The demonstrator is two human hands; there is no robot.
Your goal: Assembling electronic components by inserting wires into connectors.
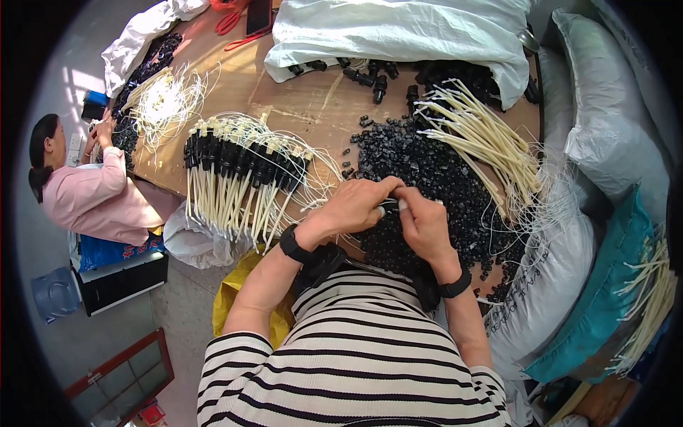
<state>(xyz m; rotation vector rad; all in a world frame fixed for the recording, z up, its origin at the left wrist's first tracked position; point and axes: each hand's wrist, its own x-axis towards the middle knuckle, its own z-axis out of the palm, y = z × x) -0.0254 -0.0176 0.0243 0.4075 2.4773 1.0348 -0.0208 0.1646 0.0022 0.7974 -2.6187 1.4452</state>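
Observation:
Close together over the front of the table, my left hand (353, 204) and my right hand (425, 224) meet at the fingertips. Both are closed in a pinch, and what sits between the fingers is hidden or too small to name. Under and behind them spreads a heap of small black plastic pieces (405, 153). Left of my left hand lies a row of black fittings with cream tubes (242, 160), with thin white cords trailing from it toward my wrist. To the right of the heap rests a bundle of loose cream tubes (491, 139) with tangled white strings at its near end.
A white woven sack (398, 32) covers the table's back, with larger black connectors (379, 87) beside it. More white cords (160, 107) lie at the far left, near a person in pink (103, 188) working there. Full white sacks (605, 107) and a teal sack (601, 285) crowd the right.

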